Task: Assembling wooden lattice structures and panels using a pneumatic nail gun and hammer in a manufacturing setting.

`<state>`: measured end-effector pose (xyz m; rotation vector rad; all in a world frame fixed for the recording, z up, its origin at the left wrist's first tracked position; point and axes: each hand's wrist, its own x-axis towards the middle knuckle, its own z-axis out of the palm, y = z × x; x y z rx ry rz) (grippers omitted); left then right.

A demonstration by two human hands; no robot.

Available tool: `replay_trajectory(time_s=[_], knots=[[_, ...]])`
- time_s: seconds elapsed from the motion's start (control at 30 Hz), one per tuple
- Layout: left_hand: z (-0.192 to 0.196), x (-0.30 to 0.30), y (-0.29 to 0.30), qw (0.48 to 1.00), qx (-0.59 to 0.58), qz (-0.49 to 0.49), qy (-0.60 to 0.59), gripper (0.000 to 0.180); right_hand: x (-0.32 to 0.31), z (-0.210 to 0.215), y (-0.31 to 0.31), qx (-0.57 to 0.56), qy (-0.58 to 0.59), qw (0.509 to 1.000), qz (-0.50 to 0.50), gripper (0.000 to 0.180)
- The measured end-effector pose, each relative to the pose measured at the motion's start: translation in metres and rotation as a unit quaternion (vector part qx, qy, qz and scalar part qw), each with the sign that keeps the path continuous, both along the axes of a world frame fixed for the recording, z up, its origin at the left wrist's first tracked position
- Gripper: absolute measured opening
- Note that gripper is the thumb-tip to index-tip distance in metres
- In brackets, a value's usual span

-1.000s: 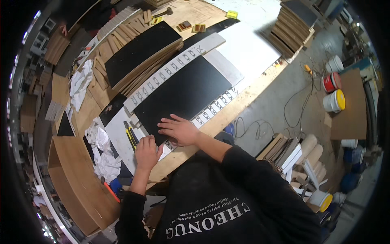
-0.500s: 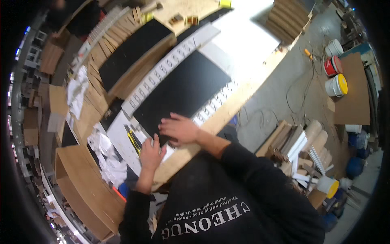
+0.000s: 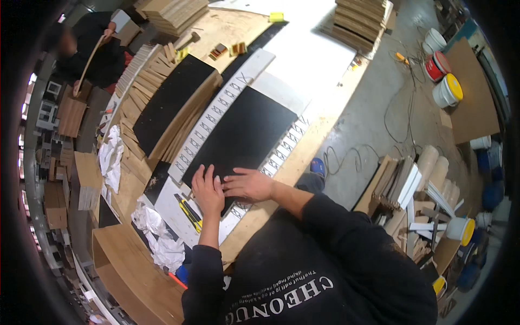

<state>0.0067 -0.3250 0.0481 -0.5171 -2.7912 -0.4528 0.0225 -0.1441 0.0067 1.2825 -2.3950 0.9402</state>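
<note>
A long black sheet (image 3: 244,135) lies on a white strip marked with crosses (image 3: 216,111) on the wooden workbench (image 3: 303,157). My left hand (image 3: 207,190) rests flat on the sheet's near end, fingers spread. Beside it, my right hand (image 3: 246,184) presses flat on the same end, fingers pointing left toward the left hand. Neither hand grips anything. A yellow and black utility knife (image 3: 189,212) lies on white paper just left of my left hand.
A second black sheet (image 3: 170,103) lies on stacked thin wood boards (image 3: 179,13) to the left. Crumpled white cloths (image 3: 157,238) sit near the bench edge. Paint buckets (image 3: 447,89) and cables are on the floor at right. Another person (image 3: 89,46) stands at far left.
Both hands have slid slightly along the near end of the black sheet and now lie closer together. The view has shifted a little; the sheet stays in place.
</note>
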Motion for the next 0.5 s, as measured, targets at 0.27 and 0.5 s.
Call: replay_trajectory(time_s=[0.27,0.5], knots=[[-0.005,0.015,-0.002,0.993,0.047,-0.096,-0.054,0.045,-0.002,-0.007,0.036,-0.012,-0.016,0.999,-0.031,0.044],[-0.007,0.033,-0.001,0.977,-0.073,-0.184,-0.074,0.066,-0.002,-0.003,0.034,-0.037,-0.008,0.997,-0.062,0.044]])
